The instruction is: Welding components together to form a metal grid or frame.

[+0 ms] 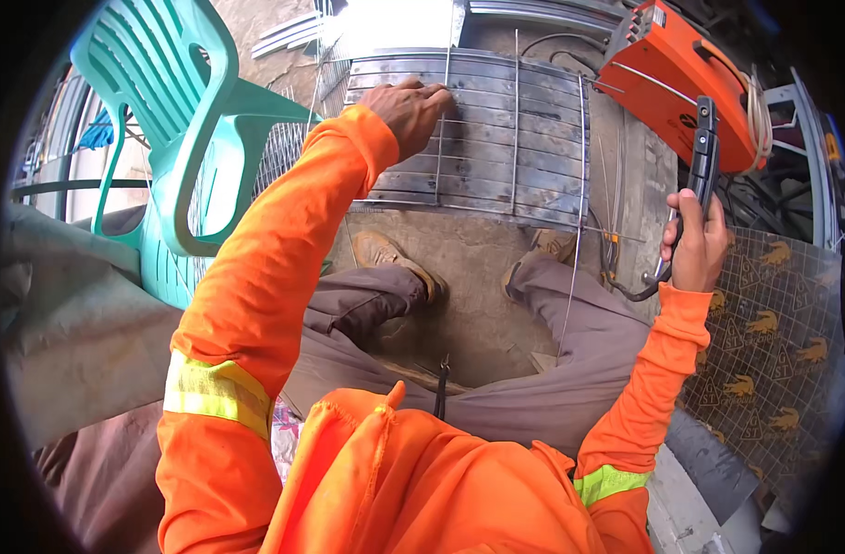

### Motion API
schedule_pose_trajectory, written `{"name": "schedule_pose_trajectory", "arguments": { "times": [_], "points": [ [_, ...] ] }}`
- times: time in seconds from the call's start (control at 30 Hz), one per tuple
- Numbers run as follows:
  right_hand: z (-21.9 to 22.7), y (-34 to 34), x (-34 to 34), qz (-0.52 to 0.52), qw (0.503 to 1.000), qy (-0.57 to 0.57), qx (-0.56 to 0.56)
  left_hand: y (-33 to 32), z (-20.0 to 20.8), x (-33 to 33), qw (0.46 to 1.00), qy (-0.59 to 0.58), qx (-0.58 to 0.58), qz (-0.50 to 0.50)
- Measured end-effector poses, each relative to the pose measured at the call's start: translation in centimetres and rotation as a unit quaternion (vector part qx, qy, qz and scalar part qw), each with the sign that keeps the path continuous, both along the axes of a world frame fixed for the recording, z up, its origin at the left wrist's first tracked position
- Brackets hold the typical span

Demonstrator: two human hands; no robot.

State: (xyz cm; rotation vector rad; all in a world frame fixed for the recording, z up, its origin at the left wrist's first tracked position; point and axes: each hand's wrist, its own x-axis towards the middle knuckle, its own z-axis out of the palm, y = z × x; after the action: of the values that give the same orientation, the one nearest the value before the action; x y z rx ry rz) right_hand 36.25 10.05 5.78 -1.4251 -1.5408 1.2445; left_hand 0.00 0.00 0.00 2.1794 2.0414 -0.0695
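Note:
My left hand (pixel 409 113) is over a slatted metal work table (pixel 552 138), its fingers bent and closed at a thin steel rod (pixel 439 157). That rod runs away from me across other thin rods, forming an open grid on the slats. The fingertips are partly hidden by the hand. On the right, away from the table, my right hand (pixel 698 242) is wrapped round a black welding electrode holder (pixel 704 152). A thin welding electrode (pixel 653 81) sticks out of its top end toward the upper left. The holder's cable hangs below my hand.
An orange welding machine (pixel 672 78) with coiled cable stands beyond the right hand. A green plastic chair (pixel 178 129) is close on the left. A dark printed board (pixel 764 351) lies at the right. My boots (pixel 395 258) are on the concrete floor before the table.

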Motion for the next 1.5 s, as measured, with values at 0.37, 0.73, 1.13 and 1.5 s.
{"name": "schedule_pose_trajectory", "arguments": {
  "times": [0.37, 0.73, 1.13, 1.5],
  "points": [
    [0.1, 0.0, 0.0, -0.004, 1.0, 0.005, 0.005, 0.4, 0.0, -0.1, 0.997, -0.075, 0.02, 0.018],
    [0.5, 0.0, -0.5, -0.001, 1.0, -0.003, 0.011, -0.1, -0.5, 0.2, 0.996, -0.067, 0.031, 0.058],
    [2.2, -1.5, -2.9, 0.063, 0.997, -0.046, 0.009, -0.2, -2.0, 0.1, 0.992, -0.051, 0.118, 0.009],
    [2.9, -2.4, -6.9, 0.129, 0.991, 0.019, 0.023, 1.2, -1.1, -0.4, 0.997, -0.053, 0.049, 0.015]
  ]
}}
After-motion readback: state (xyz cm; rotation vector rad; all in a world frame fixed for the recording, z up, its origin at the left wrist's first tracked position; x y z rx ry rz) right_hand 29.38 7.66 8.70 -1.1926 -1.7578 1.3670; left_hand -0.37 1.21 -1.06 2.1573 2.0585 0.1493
